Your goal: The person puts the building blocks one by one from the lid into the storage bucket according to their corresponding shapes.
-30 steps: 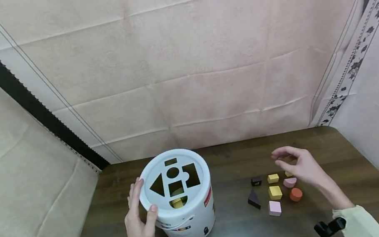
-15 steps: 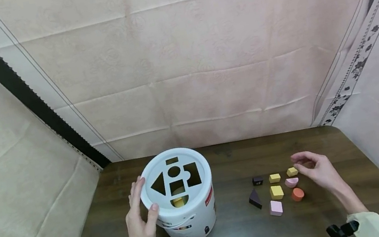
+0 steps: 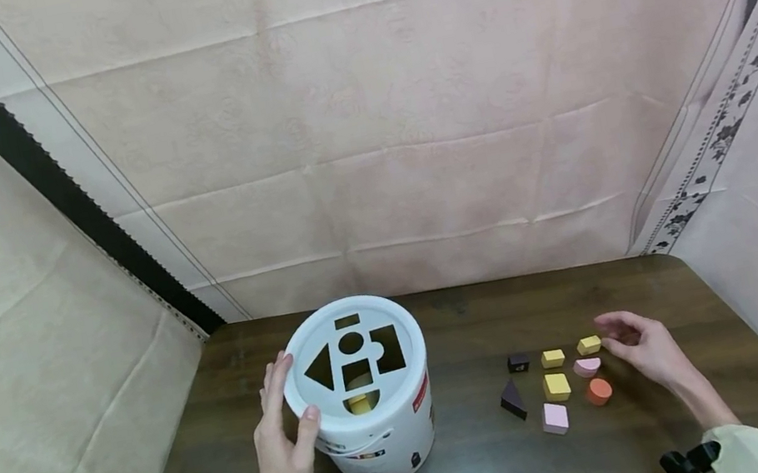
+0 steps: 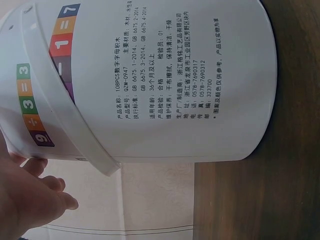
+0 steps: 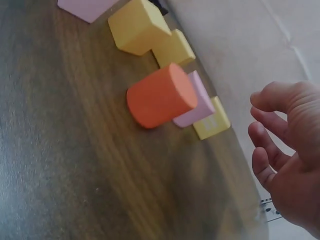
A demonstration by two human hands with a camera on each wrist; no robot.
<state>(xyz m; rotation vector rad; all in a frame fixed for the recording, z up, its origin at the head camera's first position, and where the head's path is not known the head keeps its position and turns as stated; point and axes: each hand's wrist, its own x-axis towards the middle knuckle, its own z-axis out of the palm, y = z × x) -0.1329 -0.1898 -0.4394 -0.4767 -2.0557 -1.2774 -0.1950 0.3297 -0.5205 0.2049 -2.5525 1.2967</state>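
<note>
A white bucket (image 3: 387, 455) stands on the table, its pale blue lid (image 3: 405, 342) cut with shaped holes. A yellow block (image 3: 359, 405) shows inside. My left hand (image 3: 283, 452) rests against the lid's left edge, thumb and fingertips spread apart on it. To the right lie an orange cylinder (image 3: 599, 391), a pink half-round block (image 3: 588, 367) and a yellow block (image 3: 589, 345) in one column. Beside that yellow block is my right hand (image 3: 646, 350), fingers loosely bent and nothing held. In the right wrist view a gap separates the right hand (image 5: 292, 145) from the blocks.
Left of that column lie a yellow cube (image 3: 556, 387), a smaller yellow block (image 3: 553, 359) and a pink cube (image 3: 554, 418). A black triangular block (image 3: 512, 401) and a black oblong block (image 3: 518, 363) are farther left. Cloth walls (image 3: 407, 138) enclose the wooden table (image 3: 481, 472).
My right hand has drawn right from above the blocks, and the back yellow block, partly covered before, now shows fully. The left hand stays against the lid. The view has shifted slightly.
</note>
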